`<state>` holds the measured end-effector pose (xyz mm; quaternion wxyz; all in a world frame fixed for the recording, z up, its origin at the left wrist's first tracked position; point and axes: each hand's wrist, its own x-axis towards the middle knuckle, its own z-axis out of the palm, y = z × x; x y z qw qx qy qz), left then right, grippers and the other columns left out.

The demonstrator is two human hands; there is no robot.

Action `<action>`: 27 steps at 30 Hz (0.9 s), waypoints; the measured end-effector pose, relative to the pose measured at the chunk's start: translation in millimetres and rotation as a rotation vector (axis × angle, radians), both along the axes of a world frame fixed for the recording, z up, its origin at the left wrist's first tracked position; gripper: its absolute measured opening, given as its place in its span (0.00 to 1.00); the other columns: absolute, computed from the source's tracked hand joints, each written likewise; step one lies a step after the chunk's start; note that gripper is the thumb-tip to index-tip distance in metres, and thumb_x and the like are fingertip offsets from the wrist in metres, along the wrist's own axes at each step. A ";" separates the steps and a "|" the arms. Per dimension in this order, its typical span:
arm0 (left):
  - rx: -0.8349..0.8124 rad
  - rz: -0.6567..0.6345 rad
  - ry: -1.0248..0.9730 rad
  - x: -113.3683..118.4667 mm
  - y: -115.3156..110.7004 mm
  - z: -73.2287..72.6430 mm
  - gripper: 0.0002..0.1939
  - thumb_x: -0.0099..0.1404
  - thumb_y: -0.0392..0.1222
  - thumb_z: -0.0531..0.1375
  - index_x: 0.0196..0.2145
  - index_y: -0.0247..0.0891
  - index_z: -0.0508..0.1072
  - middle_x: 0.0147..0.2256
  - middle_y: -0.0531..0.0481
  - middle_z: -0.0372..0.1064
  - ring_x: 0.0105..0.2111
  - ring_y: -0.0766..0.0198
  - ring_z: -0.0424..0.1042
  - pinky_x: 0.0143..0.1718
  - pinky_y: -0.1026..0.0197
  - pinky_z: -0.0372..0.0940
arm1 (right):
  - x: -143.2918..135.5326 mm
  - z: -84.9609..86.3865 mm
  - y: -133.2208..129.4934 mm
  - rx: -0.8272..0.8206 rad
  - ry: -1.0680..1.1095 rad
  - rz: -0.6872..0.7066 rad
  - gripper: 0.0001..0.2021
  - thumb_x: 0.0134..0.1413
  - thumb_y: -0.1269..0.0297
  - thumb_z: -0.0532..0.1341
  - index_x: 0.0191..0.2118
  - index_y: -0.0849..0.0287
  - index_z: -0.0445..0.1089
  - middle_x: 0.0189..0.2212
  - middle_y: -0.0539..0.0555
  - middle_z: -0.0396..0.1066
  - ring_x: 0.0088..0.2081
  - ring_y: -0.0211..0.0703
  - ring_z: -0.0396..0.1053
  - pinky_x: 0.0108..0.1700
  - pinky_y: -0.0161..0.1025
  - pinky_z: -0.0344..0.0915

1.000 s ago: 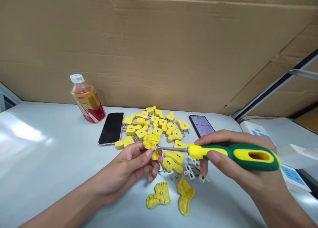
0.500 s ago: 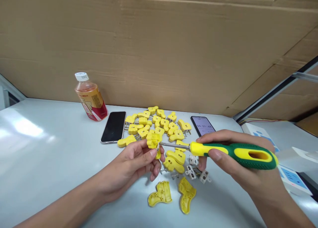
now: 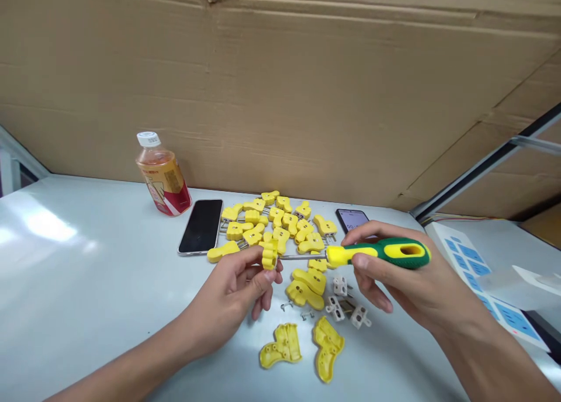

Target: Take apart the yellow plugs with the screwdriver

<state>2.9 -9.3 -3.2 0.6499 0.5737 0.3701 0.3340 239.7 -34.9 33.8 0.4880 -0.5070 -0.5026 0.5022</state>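
Note:
My left hand [image 3: 239, 294] is closed on a yellow plug shell [image 3: 269, 256], pinched by the thumb and fingers. In my right hand [image 3: 394, 279] is a screwdriver [image 3: 379, 253] with a green and yellow handle, held level and pointing left. Its tip meets the right side of the shell; the exact contact spot is hidden. Below the hands lie two open half shells [image 3: 283, 346], hollow side up. Several white plug cores [image 3: 360, 316] with metal pins sit under my right hand, and small screws [image 3: 308, 315] lie left of them.
Several yellow plugs [image 3: 234, 231] are heaped behind my hands. A black-screened phone [image 3: 201, 227] and a drink bottle [image 3: 164, 177] stand to the left. Another phone [image 3: 352, 218] shows a timer, partly covered by my right hand. White-and-blue boxes [image 3: 468, 262] are at the right, cardboard [image 3: 307, 98] behind.
My left hand has turned the plug shell, so its inside now faces the screwdriver more edge-on. The screwdriver and my right hand have shifted left, and the handle is more level.

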 end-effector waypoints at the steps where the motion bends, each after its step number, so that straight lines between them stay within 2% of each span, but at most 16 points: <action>1: -0.002 0.001 -0.012 0.0 -0.1 -0.4 0.18 0.66 0.56 0.63 0.31 0.39 0.68 0.21 0.55 0.67 0.20 0.67 0.63 0.25 0.62 0.61 | 0.8 -1.7 1.4 0.007 0.023 0.034 0.17 0.45 0.53 0.77 0.33 0.58 0.76 0.14 0.45 0.69 0.12 0.31 0.60 0.15 0.31 0.56; 4: -0.002 0.036 -0.020 0.0 0.6 1.4 0.17 0.66 0.56 0.63 0.33 0.39 0.69 0.23 0.53 0.70 0.21 0.66 0.65 0.25 0.61 0.62 | 3.1 -5.8 3.6 0.020 0.074 0.077 0.16 0.45 0.54 0.78 0.35 0.58 0.78 0.17 0.47 0.72 0.15 0.36 0.67 0.18 0.34 0.64; 7: 0.015 0.081 -0.010 0.0 1.5 5.4 0.15 0.65 0.53 0.63 0.32 0.39 0.68 0.23 0.53 0.70 0.22 0.65 0.66 0.25 0.61 0.62 | 4.4 -6.3 3.3 0.030 0.100 0.109 0.18 0.47 0.49 0.76 0.38 0.57 0.81 0.24 0.52 0.79 0.22 0.44 0.78 0.30 0.41 0.76; 9: 0.026 0.097 -0.001 -0.3 1.6 7.2 0.14 0.65 0.52 0.62 0.32 0.39 0.68 0.23 0.53 0.69 0.22 0.65 0.66 0.25 0.61 0.62 | 4.3 -5.8 3.0 0.033 0.084 0.129 0.19 0.52 0.46 0.73 0.40 0.57 0.82 0.24 0.54 0.80 0.25 0.46 0.80 0.38 0.45 0.79; 11: 0.045 0.109 0.011 -0.9 1.4 7.7 0.13 0.66 0.52 0.62 0.32 0.40 0.68 0.25 0.53 0.69 0.22 0.65 0.65 0.25 0.61 0.61 | 3.4 -5.6 2.8 0.019 0.051 0.092 0.18 0.55 0.47 0.71 0.40 0.57 0.81 0.23 0.53 0.80 0.26 0.48 0.81 0.43 0.49 0.79; 15: 0.099 0.125 0.046 -2.9 1.7 6.5 0.15 0.66 0.52 0.62 0.28 0.41 0.65 0.25 0.54 0.67 0.22 0.66 0.64 0.25 0.62 0.60 | 0.7 -6.8 1.1 0.040 -0.016 -0.007 0.17 0.54 0.48 0.72 0.39 0.57 0.78 0.25 0.53 0.80 0.28 0.49 0.82 0.41 0.48 0.79; 18: 0.137 0.121 0.063 -4.4 3.2 3.8 0.15 0.68 0.52 0.60 0.28 0.42 0.64 0.22 0.56 0.63 0.21 0.66 0.61 0.24 0.62 0.58 | -0.5 -7.0 -1.9 0.167 -0.202 -0.049 0.15 0.56 0.49 0.71 0.40 0.55 0.78 0.26 0.53 0.81 0.33 0.51 0.83 0.41 0.45 0.78; 20: 0.161 0.108 0.079 -5.5 4.2 1.7 0.15 0.69 0.52 0.59 0.28 0.41 0.65 0.22 0.56 0.62 0.21 0.66 0.60 0.24 0.62 0.56 | 0.5 -7.1 -3.1 0.227 -0.253 -0.028 0.13 0.58 0.50 0.70 0.41 0.54 0.77 0.25 0.54 0.81 0.33 0.50 0.82 0.38 0.43 0.77; 22: 0.175 0.092 0.105 -6.7 4.6 0.0 0.15 0.70 0.51 0.58 0.29 0.41 0.66 0.22 0.56 0.62 0.22 0.66 0.60 0.24 0.62 0.56 | 3.7 -8.1 -2.5 0.182 -0.194 0.081 0.15 0.62 0.49 0.67 0.43 0.55 0.76 0.21 0.53 0.79 0.24 0.46 0.78 0.29 0.40 0.74; 24: 0.184 0.084 0.134 -7.8 4.4 -0.6 0.15 0.70 0.51 0.57 0.29 0.41 0.67 0.22 0.55 0.62 0.23 0.65 0.60 0.25 0.63 0.56 | 8.6 -10.2 -0.4 0.032 -0.118 0.178 0.18 0.64 0.46 0.64 0.45 0.57 0.75 0.15 0.48 0.72 0.12 0.36 0.64 0.17 0.34 0.62; 26: 0.203 0.087 0.158 -8.7 4.0 -0.1 0.15 0.70 0.50 0.57 0.28 0.41 0.66 0.21 0.55 0.62 0.23 0.65 0.60 0.25 0.63 0.56 | 13.5 -12.1 2.1 -0.079 -0.091 0.223 0.22 0.62 0.43 0.64 0.45 0.59 0.76 0.12 0.41 0.62 0.09 0.29 0.49 0.12 0.29 0.46; 27: 0.217 0.092 0.169 -9.0 3.8 0.4 0.15 0.70 0.50 0.58 0.28 0.41 0.66 0.21 0.55 0.62 0.22 0.65 0.60 0.24 0.63 0.56 | 15.4 -12.3 3.0 -0.079 -0.110 0.224 0.22 0.61 0.42 0.65 0.45 0.58 0.76 0.12 0.40 0.58 0.10 0.28 0.46 0.13 0.29 0.42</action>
